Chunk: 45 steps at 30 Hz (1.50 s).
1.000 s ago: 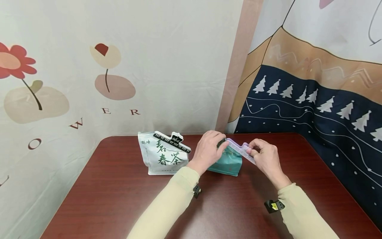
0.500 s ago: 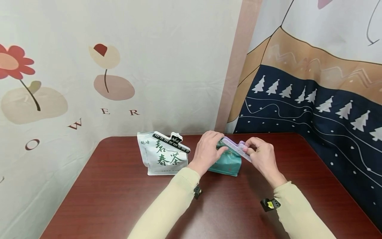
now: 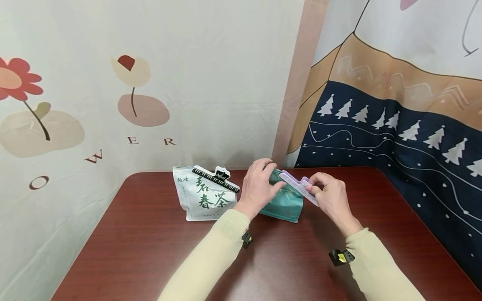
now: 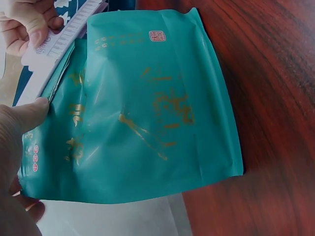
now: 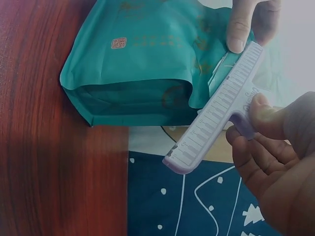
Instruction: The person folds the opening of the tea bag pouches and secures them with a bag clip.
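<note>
A teal tea bag [image 3: 285,205] with gold lettering stands on the table, its top folded over. My left hand [image 3: 257,189] pinches its upper left part, thumb in front and fingers behind. With thumb and fingers, my right hand [image 3: 333,200] grips the handles of a light purple sealing clip [image 3: 295,186]. In the right wrist view, the clip [image 5: 212,118] lies slanted along the bag's folded top, one end sticking out past the side. Whether its jaws bite the bag, I cannot tell. The left wrist view shows the teal bag's broad face [image 4: 142,113].
Left of my left hand stands a white tea bag [image 3: 207,200] with green characters, a black-and-white clip [image 3: 216,179] across its top corner. The reddish-brown table [image 3: 150,251] backs onto a printed cloth [image 3: 226,104]; a dark blue cloth with trees [image 3: 361,138] hangs at the right.
The purple clip moved left along the teal bag's top, then stayed nearly still. My left hand has just shifted slightly left and up, uncovering more of the bag.
</note>
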Each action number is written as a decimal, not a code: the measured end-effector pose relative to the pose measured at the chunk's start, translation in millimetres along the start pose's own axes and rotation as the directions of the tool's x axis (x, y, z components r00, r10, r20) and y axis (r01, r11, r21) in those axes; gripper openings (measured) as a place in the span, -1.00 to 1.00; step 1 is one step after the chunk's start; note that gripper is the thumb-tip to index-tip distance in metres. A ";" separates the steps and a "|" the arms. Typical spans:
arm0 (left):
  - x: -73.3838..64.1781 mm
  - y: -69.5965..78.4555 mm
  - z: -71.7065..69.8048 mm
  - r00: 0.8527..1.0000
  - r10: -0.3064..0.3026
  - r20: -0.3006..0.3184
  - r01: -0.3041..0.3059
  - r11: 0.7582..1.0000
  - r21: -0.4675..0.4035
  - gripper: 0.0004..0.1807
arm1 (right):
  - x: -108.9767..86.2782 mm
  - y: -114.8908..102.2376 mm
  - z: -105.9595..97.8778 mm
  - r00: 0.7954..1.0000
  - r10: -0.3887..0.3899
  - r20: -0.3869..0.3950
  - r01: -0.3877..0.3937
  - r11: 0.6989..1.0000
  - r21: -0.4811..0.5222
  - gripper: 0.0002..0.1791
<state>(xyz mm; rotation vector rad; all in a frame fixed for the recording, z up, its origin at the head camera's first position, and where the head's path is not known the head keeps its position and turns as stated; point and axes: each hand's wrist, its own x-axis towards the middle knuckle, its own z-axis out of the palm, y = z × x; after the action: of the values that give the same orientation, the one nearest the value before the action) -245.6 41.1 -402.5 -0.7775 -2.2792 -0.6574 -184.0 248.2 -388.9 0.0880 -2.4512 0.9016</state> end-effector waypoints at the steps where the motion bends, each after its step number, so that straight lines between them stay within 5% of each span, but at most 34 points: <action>1: -0.6 0.2 0.4 1.000 -0.017 0.000 0.017 1.000 -0.008 -0.45 | 0.1 0.0 -0.3 1.000 0.002 -0.002 -0.002 1.000 0.001 -0.85; 8: -2.9 1.7 4.1 0.996 -0.087 0.010 0.087 0.993 -0.079 -0.41 | 1.3 -2.0 1.4 1.000 0.030 -0.004 -0.030 0.999 0.020 -0.88; 24: -2.4 2.8 5.7 0.996 -0.086 -0.006 0.085 0.993 -0.083 -0.42 | 7.3 -5.0 10.2 1.000 0.005 -0.022 -0.003 0.999 0.046 -0.89; 45: -3.5 6.4 3.8 0.991 -0.123 0.045 0.126 0.989 -0.079 -0.42 | 10.4 -8.1 11.8 1.000 0.023 0.003 -0.023 0.998 0.053 -0.92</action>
<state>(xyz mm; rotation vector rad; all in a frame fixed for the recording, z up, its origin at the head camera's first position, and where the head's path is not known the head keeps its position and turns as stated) -240.6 46.7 -405.9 -0.6961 -2.3642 -0.8034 -196.4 235.8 -386.6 0.0799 -2.4357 0.9777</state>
